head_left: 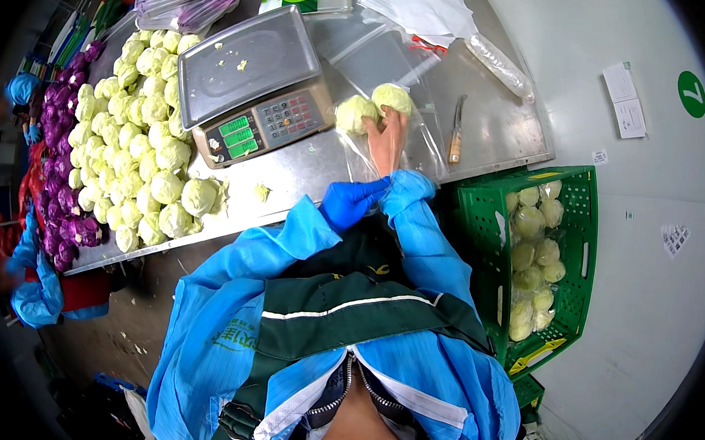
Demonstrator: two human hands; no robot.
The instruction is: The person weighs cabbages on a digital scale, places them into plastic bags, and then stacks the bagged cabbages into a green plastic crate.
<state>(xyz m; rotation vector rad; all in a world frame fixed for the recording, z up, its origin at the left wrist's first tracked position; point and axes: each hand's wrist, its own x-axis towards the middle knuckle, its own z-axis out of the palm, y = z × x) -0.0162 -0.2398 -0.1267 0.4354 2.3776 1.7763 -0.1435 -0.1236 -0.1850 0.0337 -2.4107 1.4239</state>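
Note:
My left hand [347, 204], in a blue glove, is closed on the mouth edge of a clear plastic bag [422, 150], close beside my right wrist. My bare right hand [387, 144] reaches into that bag, its fingers curved against two small pale green cabbages. One cabbage [356, 114] lies left of the fingers, the other cabbage [392, 99] just beyond the fingertips. Both rest on the steel table [290, 191] inside the film. To the right of the bag lies a knife [457, 130] with a wooden handle.
A digital scale [252, 79] with leaf scraps stands left of the bag. Piled green cabbages [134, 137] and purple cabbages [60, 149] fill the table's left side. Flat plastic bags [385, 58] lie behind. A green crate [585, 264] with bagged cabbages stands by the right wall.

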